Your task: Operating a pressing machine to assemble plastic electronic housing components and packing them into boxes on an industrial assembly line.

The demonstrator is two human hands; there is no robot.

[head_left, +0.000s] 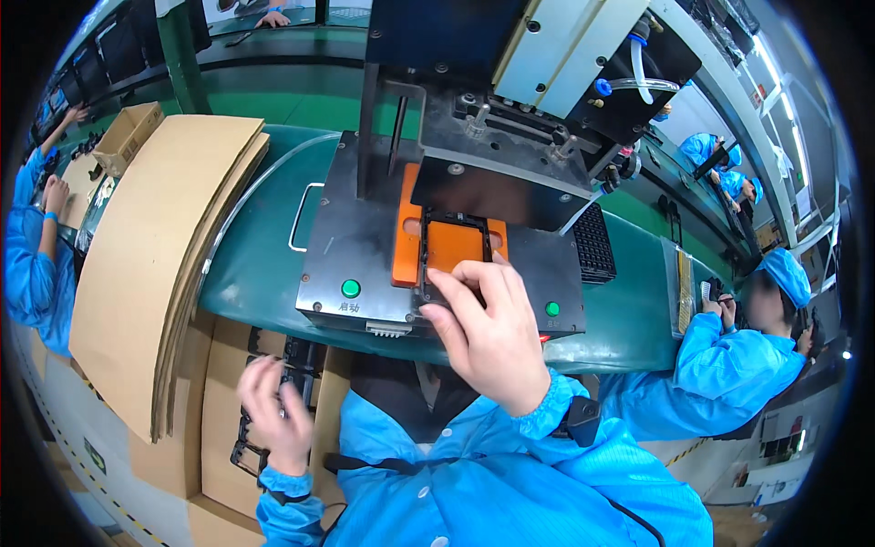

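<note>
A black rectangular plastic frame (425, 244) lies on the orange fixture (406, 239) of a bench press machine. My right hand (497, 333) reaches over its near end, fingers curled and fingertips gripping the near corners. The hand hides part of that end. Down to the left, my left hand (276, 415) hovers over an open cardboard box (219, 401); its fingers are loosely apart and slightly blurred, with nothing visible in them. Several similar black frames (246, 451) lie in that box, partly covered by the hand.
Above the fixture hangs the dark press head (501, 196). Green buttons (350, 288) sit at both front corners of the machine base. Stacked cardboard sheets (155, 246) stand to the left; a black gridded tray (594, 244) is at the right. A co-worker (720, 356) sits at the right.
</note>
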